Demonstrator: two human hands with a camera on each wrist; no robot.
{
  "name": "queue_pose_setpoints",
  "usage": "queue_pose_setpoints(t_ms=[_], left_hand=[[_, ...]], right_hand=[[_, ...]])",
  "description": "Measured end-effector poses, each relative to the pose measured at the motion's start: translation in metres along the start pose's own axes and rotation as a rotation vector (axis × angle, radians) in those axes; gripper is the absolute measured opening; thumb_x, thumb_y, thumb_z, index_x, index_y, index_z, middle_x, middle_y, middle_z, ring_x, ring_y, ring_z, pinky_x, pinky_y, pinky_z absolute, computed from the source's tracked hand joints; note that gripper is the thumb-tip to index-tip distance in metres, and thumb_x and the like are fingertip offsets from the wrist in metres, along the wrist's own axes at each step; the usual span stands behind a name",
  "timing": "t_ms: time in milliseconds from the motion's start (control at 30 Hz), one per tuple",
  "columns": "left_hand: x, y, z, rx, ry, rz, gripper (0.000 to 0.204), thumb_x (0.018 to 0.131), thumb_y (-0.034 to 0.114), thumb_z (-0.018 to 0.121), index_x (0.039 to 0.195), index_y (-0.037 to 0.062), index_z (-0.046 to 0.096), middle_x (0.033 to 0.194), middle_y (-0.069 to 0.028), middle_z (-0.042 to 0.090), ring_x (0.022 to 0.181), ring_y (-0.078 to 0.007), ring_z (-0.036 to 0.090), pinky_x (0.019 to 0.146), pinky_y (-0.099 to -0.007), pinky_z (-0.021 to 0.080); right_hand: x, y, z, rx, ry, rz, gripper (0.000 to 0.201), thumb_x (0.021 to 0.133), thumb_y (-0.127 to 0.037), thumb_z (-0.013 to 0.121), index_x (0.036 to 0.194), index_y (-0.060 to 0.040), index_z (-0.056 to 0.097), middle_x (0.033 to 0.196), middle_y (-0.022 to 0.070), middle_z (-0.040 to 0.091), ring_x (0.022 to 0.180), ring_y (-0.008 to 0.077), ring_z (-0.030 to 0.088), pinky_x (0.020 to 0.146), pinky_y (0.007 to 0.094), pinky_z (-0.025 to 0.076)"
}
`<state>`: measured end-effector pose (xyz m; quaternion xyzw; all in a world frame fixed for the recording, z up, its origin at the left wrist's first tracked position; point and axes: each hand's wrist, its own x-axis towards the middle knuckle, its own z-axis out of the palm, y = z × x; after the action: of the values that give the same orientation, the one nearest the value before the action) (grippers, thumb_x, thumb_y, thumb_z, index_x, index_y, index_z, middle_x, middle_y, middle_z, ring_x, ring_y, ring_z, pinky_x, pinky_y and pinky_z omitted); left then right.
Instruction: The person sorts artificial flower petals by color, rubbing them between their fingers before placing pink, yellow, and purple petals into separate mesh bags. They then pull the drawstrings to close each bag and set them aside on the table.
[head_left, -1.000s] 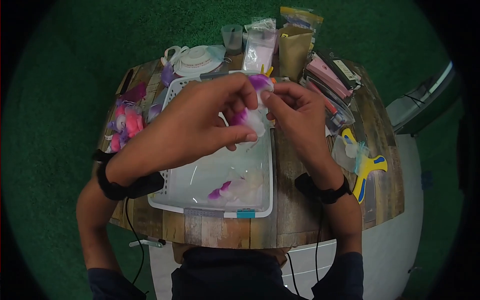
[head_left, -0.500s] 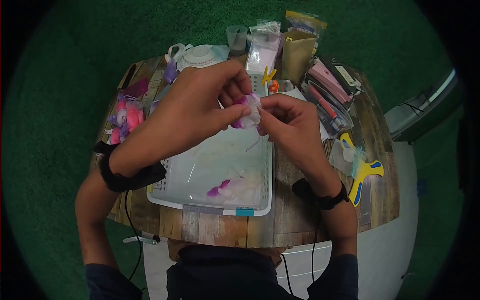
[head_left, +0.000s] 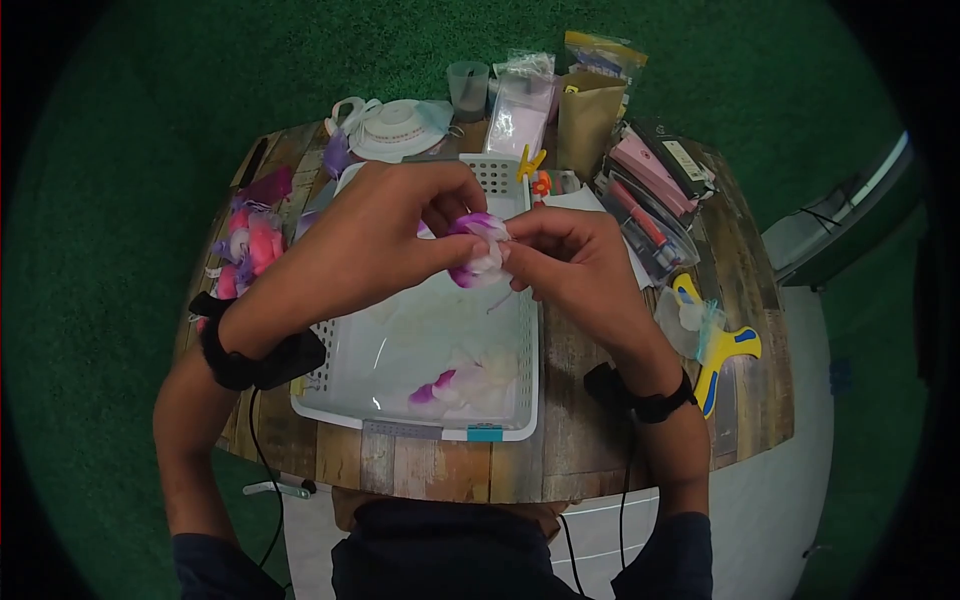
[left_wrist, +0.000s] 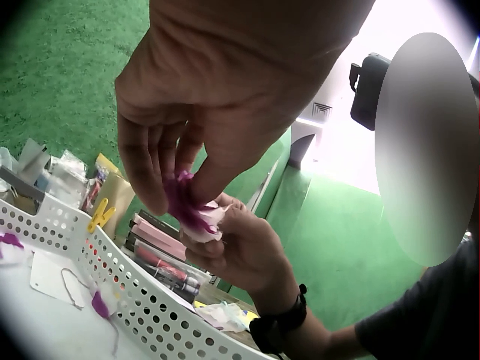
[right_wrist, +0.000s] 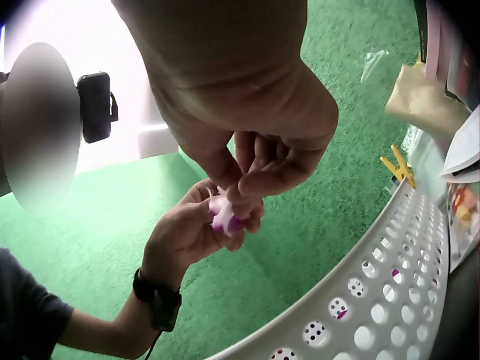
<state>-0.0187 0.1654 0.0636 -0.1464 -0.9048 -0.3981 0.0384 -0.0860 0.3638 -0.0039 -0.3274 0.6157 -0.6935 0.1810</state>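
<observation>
Over the white basket (head_left: pixel 340 413), both hands meet at a small soft bunch of purple-and-white petals (head_left: pixel 484 266). My left hand (head_left: pixel 385 225) pinches it from the left, thumb in front and fingers behind. From the other side, the thumb and forefinger of my right hand (head_left: pixel 575 257) pinch its pale edge. A thin purple thread (head_left: pixel 500 300) hangs below the petals. In the right wrist view the white part of the petal bunch (right_wrist: pixel 223 212) lies between the fingertips of both hands. More purple-and-white petals (head_left: pixel 462 386) lie on the basket floor.
A yellow clip (head_left: pixel 530 163) grips the basket's far rim. Pink and purple pieces (head_left: pixel 262 245) lie left of the basket. At the back stand a ribbon roll (head_left: pixel 393 130), a clear cup (head_left: pixel 468 92) and a brown pouch (head_left: pixel 588 115). A yellow-and-blue tool (head_left: pixel 735 345) lies at right.
The hands have come together and lowered slightly toward the body. The petals, earlier spread between the two hands, are now bunched between the fingertips.
</observation>
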Motion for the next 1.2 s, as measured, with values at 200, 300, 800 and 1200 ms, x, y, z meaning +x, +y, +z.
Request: queue_pose_setpoints(t_ms=[200,300,800,1200], left_hand=[[-0.003,-0.002,0.004,0.013,0.017,-0.027,0.016,0.081,0.004,0.069,0.089,-0.0069,0.061,0.071,-0.0166,0.067,0.067,-0.0219,0.071,0.060,-0.0303,0.053],[-0.004,-0.007,0.005,-0.018,0.026,0.005,0.014,0.082,0.003,0.069,0.088,-0.0071,0.060,0.070,-0.0156,0.067,0.066,-0.0212,0.072,0.058,-0.0289,0.052],[-0.011,-0.020,0.019,-0.311,0.022,-0.171,0.013,0.088,0.008,0.065,0.088,-0.0050,0.062,0.071,-0.0105,0.065,0.068,-0.0136,0.066,0.060,-0.0282,0.053],[-0.069,-0.043,0.071,0.460,-0.715,-0.190,0.029,0.086,0.024,0.067,0.091,-0.0040,0.060,0.079,-0.0228,0.064,0.082,-0.0402,0.065,0.073,-0.0474,0.051]], right_hand=[[-0.002,-0.014,0.008,-0.075,-0.075,0.064,0.022,0.088,-0.018,0.074,0.096,0.0024,0.071,0.076,-0.0005,0.066,0.067,0.0038,0.058,0.059,0.0196,0.046],[0.000,-0.003,0.009,-0.152,-0.037,-0.004,0.023,0.088,-0.020,0.074,0.096,0.0019,0.071,0.076,-0.0013,0.066,0.067,0.0028,0.057,0.059,0.0189,0.044],[0.004,-0.005,-0.010,-0.033,0.097,0.030,0.022,0.089,-0.024,0.074,0.093,-0.0021,0.071,0.072,-0.0019,0.065,0.064,0.0042,0.060,0.052,0.0192,0.044],[0.002,-0.004,-0.003,-0.031,0.192,-0.041,0.026,0.087,-0.025,0.076,0.095,-0.0004,0.072,0.070,-0.0003,0.066,0.062,0.0044,0.059,0.053,0.0196,0.043]])
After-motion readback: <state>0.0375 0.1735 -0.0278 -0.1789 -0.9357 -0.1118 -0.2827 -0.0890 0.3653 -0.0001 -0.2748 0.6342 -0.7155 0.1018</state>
